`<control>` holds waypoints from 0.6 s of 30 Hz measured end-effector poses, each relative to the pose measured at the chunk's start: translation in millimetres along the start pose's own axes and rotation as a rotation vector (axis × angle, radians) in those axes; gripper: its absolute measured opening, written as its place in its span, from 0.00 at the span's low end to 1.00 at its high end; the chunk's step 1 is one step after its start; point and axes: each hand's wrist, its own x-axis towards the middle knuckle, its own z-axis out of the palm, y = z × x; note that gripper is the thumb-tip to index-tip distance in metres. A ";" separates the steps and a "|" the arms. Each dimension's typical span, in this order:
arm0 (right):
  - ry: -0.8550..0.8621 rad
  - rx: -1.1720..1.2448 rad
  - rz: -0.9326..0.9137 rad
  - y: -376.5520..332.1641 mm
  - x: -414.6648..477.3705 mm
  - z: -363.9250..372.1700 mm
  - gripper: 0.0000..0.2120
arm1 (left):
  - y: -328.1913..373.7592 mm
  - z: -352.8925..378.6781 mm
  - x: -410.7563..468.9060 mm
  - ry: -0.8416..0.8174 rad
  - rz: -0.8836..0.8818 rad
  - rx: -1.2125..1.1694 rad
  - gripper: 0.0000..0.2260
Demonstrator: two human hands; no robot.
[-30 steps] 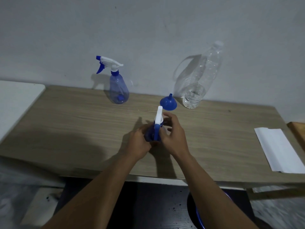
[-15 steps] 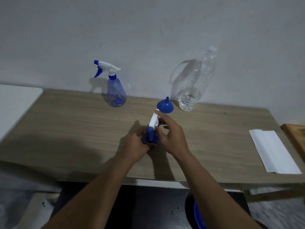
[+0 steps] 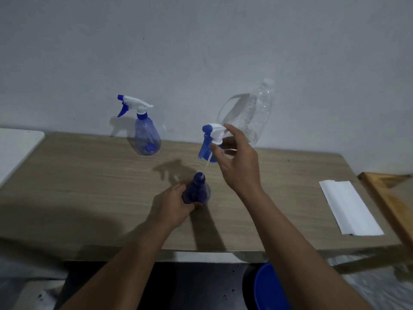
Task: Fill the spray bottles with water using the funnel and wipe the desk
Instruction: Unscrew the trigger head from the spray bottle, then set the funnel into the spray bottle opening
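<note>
My left hand (image 3: 173,205) grips a small blue spray bottle (image 3: 197,190) standing on the wooden desk (image 3: 89,186), its neck uncovered. My right hand (image 3: 238,163) holds the white and blue spray head (image 3: 211,137) lifted above the bottle, with its dip tube hanging down toward the neck. A second blue spray bottle (image 3: 146,135) with its head on stands at the back left. A clear plastic water bottle (image 3: 257,110) stands at the back by the wall, partly behind my right hand. The blue funnel is hidden behind my right hand.
A folded white cloth (image 3: 348,206) lies on the desk's right side. A wooden board (image 3: 393,202) sits at the far right edge. A white surface (image 3: 15,146) adjoins the desk on the left. A blue bucket (image 3: 268,287) sits on the floor below the desk.
The spray head has come off the bottle: my right hand lifted it up and to the right, while my left hand kept hold of the bottle body.
</note>
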 end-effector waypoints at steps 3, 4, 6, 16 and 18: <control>0.046 -0.028 0.000 -13.6 9.3 -11.3 0.25 | -1.3 2.1 0.8 0.031 0.009 0.014 0.27; 0.070 -0.035 0.004 -17.7 11.7 -14.9 0.25 | -1.6 2.8 1.0 0.038 0.019 0.009 0.26; 0.105 -0.056 0.024 -23.9 15.9 -22.6 0.25 | -2.2 3.3 0.8 0.047 0.045 0.008 0.24; -0.112 -0.510 0.423 43.0 -0.7 -30.5 0.19 | -1.5 9.2 2.2 0.121 0.140 0.088 0.31; -0.185 -0.559 0.513 65.8 -12.3 -24.7 0.19 | -0.8 8.5 1.0 0.126 0.135 0.089 0.30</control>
